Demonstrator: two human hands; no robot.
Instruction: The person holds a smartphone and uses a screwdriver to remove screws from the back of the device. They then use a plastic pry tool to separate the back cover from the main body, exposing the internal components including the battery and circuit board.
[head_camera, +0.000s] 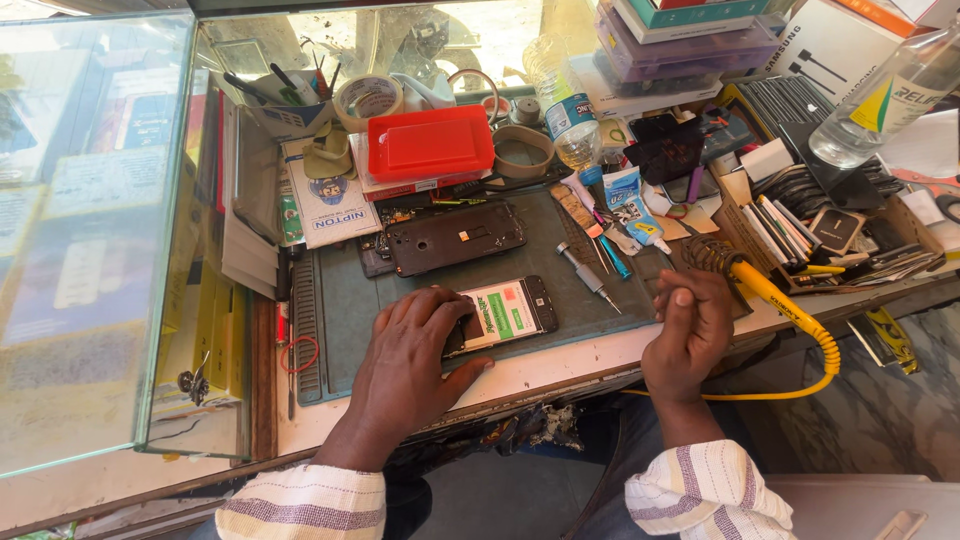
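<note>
Pressing our left hand, fingers spread flat, on the phone lying on the grey mat; our right hand curls shut, gripping nothing we can see, beside the yellow soldering iron; a screwdriver and dark phone frame lie just behind.

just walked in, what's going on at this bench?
A person sits at a cluttered repair bench. The left hand presses down on one end of a phone lying flat on the grey work mat. The right hand is curled shut at the bench edge, beside a yellow-handled soldering iron. A stripped phone frame and a screwdriver lie on the mat behind.
</note>
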